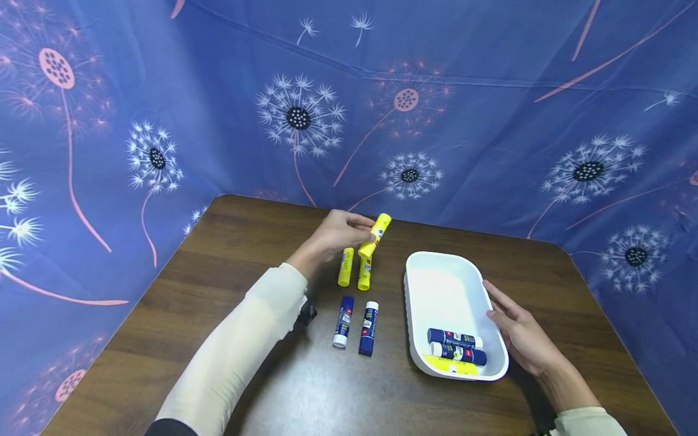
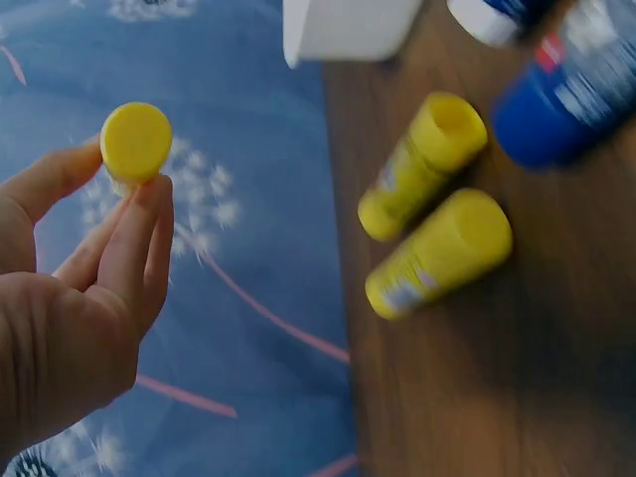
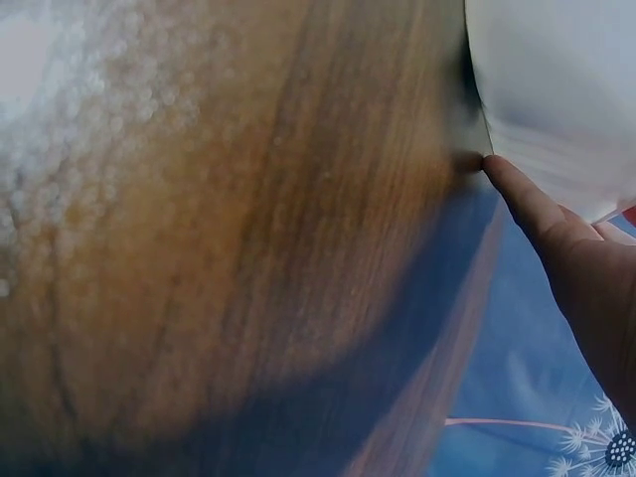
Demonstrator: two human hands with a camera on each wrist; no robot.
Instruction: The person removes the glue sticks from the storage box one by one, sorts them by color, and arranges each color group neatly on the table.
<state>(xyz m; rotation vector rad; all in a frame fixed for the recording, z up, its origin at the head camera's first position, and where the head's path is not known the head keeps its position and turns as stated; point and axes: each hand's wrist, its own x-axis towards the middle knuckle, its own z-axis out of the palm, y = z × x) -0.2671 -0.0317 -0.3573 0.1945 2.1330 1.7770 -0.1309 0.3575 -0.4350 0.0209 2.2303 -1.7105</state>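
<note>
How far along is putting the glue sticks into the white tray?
Three glue sticks already lie in the white tray: two blue, one yellow. The left hand holds a yellow glue stick lifted above the table, while the right hand rests against the tray's side. Still on the table: two yellow sticks and two blue sticks.

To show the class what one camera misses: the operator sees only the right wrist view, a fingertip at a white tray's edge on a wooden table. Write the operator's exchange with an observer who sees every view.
Operator: What is in the tray?
Observer: The tray holds two blue sticks and a yellow stick, all at its near end.
Operator: What is the left hand doing?
Observer: The left hand pinches a raised yellow stick above the table.
</note>
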